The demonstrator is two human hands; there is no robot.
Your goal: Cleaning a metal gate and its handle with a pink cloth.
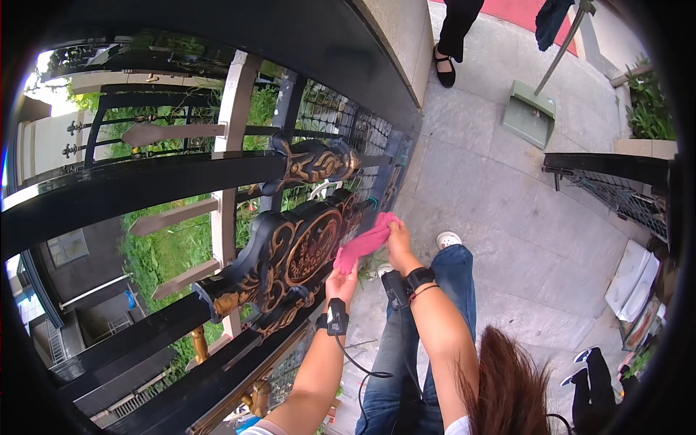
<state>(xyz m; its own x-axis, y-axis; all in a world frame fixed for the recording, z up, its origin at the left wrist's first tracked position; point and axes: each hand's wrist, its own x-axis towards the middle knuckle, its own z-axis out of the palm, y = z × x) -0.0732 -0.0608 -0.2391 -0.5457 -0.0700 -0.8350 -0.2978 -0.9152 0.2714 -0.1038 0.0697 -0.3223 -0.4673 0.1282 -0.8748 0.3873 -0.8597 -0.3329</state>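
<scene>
A pink cloth is stretched between my two hands, beside the ornate black metal gate. My left hand grips its lower end, fingers partly hidden beneath the fabric. At the upper right end, my right hand pinches the bunched cloth. Close to the cloth is a black cast panel with gold scrollwork and an oval medallion. A similar gold-trimmed ornament sits on the bar above it. Both wrists wear black strapped devices with cables.
A green long-handled dustpan with some debris stands on the grey paving. One person's black shoe shows at the top; another person's legs are at lower right. A dark metal gate leaf and a white container line the right side.
</scene>
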